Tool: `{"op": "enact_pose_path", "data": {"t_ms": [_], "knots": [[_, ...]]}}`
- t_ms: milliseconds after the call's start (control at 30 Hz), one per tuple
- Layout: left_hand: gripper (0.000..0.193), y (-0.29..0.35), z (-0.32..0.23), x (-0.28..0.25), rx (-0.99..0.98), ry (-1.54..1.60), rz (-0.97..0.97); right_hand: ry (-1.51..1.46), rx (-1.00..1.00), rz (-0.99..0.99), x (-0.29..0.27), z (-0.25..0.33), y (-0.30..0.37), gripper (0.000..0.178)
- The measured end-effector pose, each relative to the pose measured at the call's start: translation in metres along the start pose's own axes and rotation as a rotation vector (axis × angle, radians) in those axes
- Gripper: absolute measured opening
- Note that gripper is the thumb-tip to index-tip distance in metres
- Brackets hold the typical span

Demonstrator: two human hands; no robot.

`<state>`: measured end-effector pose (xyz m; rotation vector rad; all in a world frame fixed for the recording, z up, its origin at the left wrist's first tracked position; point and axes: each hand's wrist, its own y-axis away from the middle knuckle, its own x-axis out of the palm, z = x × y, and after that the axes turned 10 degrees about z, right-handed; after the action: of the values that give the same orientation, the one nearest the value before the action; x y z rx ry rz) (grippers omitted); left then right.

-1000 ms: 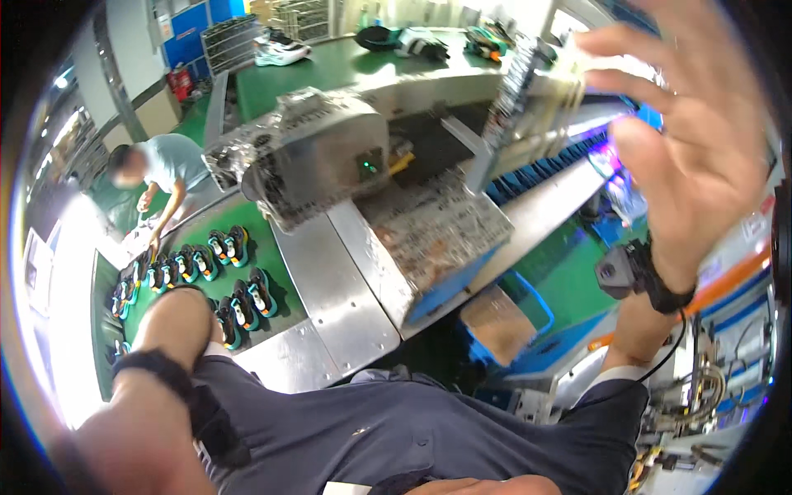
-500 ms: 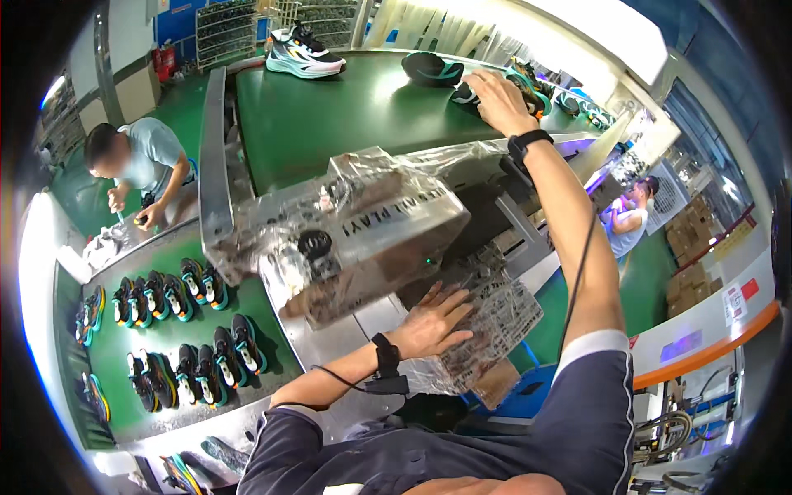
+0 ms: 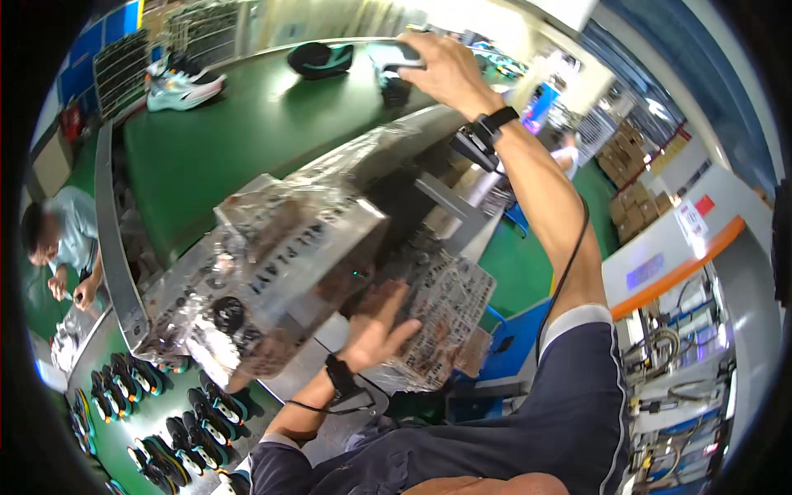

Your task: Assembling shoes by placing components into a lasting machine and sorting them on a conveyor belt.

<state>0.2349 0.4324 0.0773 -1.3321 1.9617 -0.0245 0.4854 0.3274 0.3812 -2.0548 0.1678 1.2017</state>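
At the far side of the green conveyor belt [image 3: 247, 124], my right hand [image 3: 450, 74] has its fingers closed on a dark shoe with pale and teal parts [image 3: 396, 73]; motion blurs the shoe. A black and teal shoe [image 3: 320, 61] lies on its side on the belt, left of that hand. Farther left stands a white and black sneaker [image 3: 183, 89]. My left hand [image 3: 378, 330] is low in front of me, fingers apart and holding nothing. It is beside a printed, plastic-wrapped panel [image 3: 441, 309] and below a plastic-wrapped metal box [image 3: 289, 264].
Rows of dark shoes [image 3: 198, 429] cover a lower green surface at left. A person [image 3: 70, 239] works with both hands beyond it. An orange-edged machine [image 3: 685, 272] stands at right, and cartons [image 3: 631, 161] are stacked behind it. A cable runs along my right arm.
The view has turned, so the belt and shoes appear farther left. My right hand, earlier over a shoe among others on the belt, now grips one tipped up. My left hand stays low, fingers spread.
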Motion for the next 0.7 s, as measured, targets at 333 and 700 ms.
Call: {"op": "enact_pose_path", "data": {"t_ms": [333, 700], "knots": [[0.099, -0.054, -0.154, 0.014, -0.056, 1.456, 0.161, -0.969, 0.416, -0.386, -0.2, 0.082, 0.297, 0.035], [0.039, -0.044, -0.32, 0.312, 0.048, 1.124, 0.717, -1.038, 1.181, -0.926, -0.265, 0.213, 0.668, 0.051]]}}
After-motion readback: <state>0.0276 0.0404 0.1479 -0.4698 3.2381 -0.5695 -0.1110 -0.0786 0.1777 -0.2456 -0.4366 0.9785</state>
